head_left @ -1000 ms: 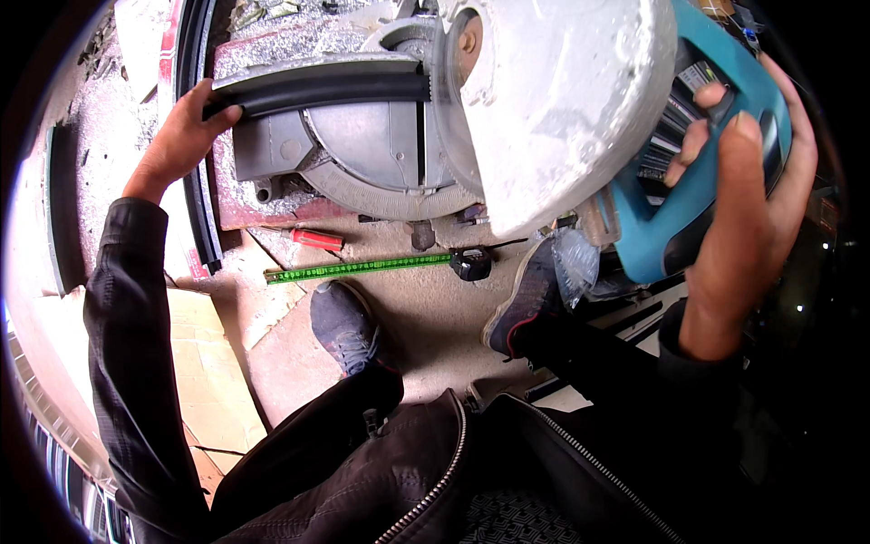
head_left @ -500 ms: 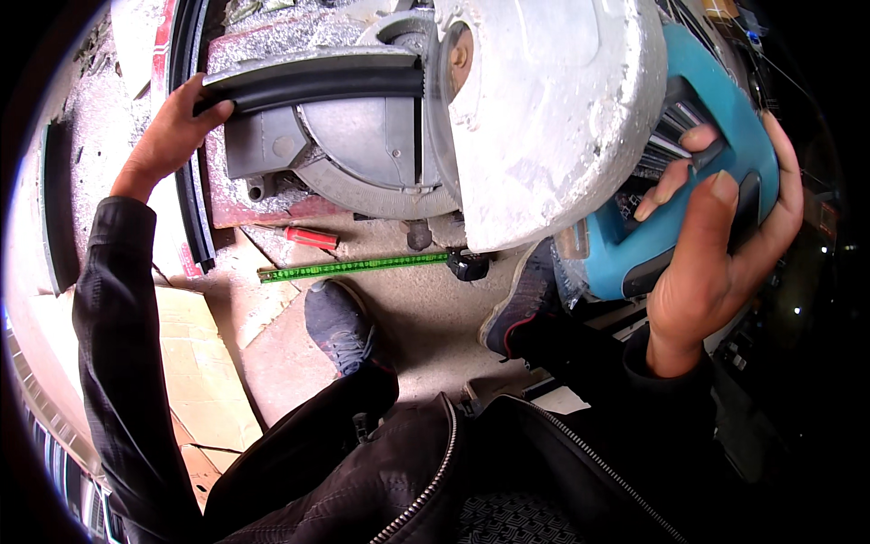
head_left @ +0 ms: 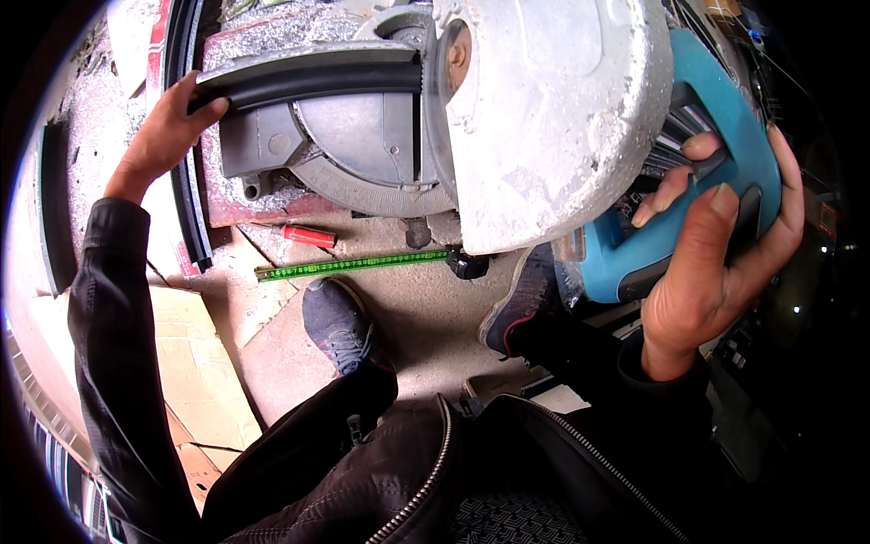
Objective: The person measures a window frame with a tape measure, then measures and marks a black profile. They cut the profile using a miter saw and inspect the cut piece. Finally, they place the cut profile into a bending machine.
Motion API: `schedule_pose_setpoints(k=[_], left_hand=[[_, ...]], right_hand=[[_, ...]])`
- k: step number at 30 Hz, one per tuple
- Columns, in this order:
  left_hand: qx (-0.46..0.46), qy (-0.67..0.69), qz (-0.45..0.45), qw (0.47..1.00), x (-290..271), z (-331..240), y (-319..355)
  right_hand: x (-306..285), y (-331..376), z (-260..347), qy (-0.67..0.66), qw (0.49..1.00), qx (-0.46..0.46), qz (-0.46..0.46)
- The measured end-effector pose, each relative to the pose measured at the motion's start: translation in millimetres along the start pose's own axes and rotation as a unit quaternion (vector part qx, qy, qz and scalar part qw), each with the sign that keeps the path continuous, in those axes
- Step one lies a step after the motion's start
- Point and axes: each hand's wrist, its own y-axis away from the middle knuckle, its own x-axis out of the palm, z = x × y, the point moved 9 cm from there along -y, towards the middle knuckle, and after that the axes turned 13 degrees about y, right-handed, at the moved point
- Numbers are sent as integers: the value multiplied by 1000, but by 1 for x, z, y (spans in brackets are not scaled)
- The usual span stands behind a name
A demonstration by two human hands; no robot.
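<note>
Crosswise, the black strip [head_left: 308, 82] lies under the left hand [head_left: 163, 136].

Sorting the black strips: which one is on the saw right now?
The strip lying across the saw table, held at its end by the left hand. The other two, one beside the saw and one further left, lie untouched.
</note>
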Motion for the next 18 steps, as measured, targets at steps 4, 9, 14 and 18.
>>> schedule_pose_setpoints(k=[4,9,14,18], left_hand=[[4,-5,1,1000,-1,3,-1],[3,0,5,1000,1,-2,-1],[8,0,2,1000,2,-5,1],[4,6,9,1000,1,-4,1]], right_hand=[[0,-1,0,-5,1000,-1,7],[1,-1,0,-9,1000,-4,6],[-1,-1,-2,-4,1000,-12,6],[0,-1,-1,-5,1000,-7,5]])
